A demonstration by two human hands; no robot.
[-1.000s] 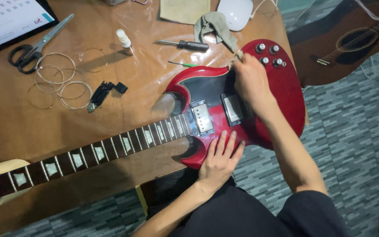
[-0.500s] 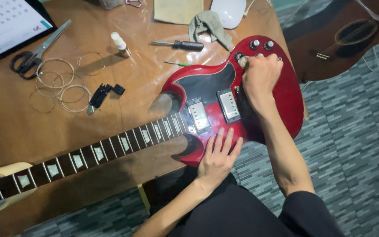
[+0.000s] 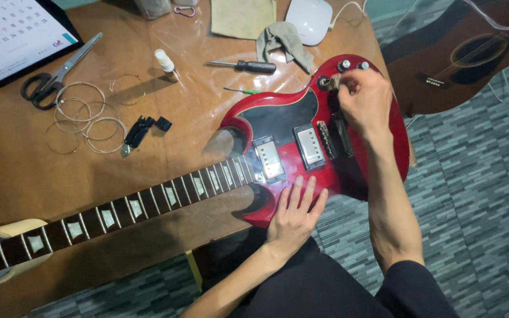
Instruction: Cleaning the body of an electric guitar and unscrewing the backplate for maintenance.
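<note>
A red electric guitar (image 3: 287, 150) without strings lies across the brown table (image 3: 25, 176), its neck (image 3: 148, 203) running to the lower left. My left hand (image 3: 293, 218) rests flat on the body's lower edge, fingers spread, just below the neck pickup. My right hand (image 3: 366, 103) is on the upper body by the bridge. Its fingertips pinch a small greyish scrap (image 3: 334, 83) against the body next to the control knobs (image 3: 344, 65). What the scrap is cannot be told for sure.
On the table: scissors (image 3: 54, 79), coiled strings (image 3: 81, 118), a black tool (image 3: 139, 131), a small bottle (image 3: 165, 63), a screwdriver (image 3: 248, 66), a grey cloth (image 3: 284, 41), a white device (image 3: 308, 17). An acoustic guitar (image 3: 460, 59) lies at the right on the tiled floor.
My right hand has slid from the body's upper edge to the knob area near the bridge. My left hand has stayed flat on the lower edge.
</note>
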